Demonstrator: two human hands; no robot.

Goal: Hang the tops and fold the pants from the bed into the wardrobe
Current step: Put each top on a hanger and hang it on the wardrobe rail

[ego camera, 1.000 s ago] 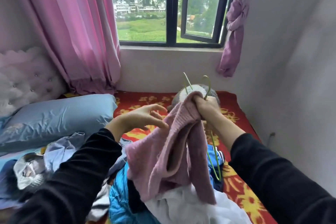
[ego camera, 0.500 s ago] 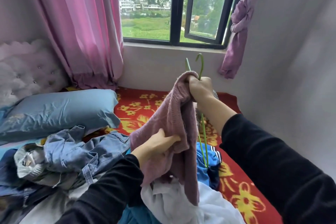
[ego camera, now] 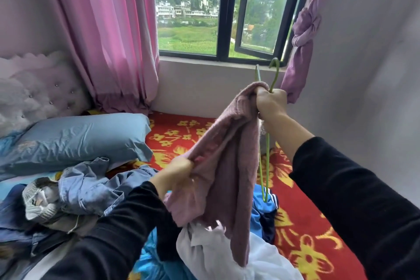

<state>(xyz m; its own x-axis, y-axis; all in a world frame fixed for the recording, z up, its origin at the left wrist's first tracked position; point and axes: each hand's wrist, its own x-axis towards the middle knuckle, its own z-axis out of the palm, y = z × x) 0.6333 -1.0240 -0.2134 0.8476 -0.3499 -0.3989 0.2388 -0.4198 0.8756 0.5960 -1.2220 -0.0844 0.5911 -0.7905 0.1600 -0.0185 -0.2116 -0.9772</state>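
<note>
Pink sweater (ego camera: 227, 166): held up over the bed (ego camera: 306, 245), centre.
Right hand (ego camera: 270, 104): fist closed round the sweater's top edge and a green hanger (ego camera: 267, 154); hook points up, frame hangs below.
Left hand (ego camera: 177, 171): gripping the sweater's lower folds.
Jeans (ego camera: 91, 188): heaped near left, by the blue pillow (ego camera: 75, 138).

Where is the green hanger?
In the head view, right of centre: the right hand grips the hanger and the pink sweater together, the hook poking up before the windowsill.
</note>
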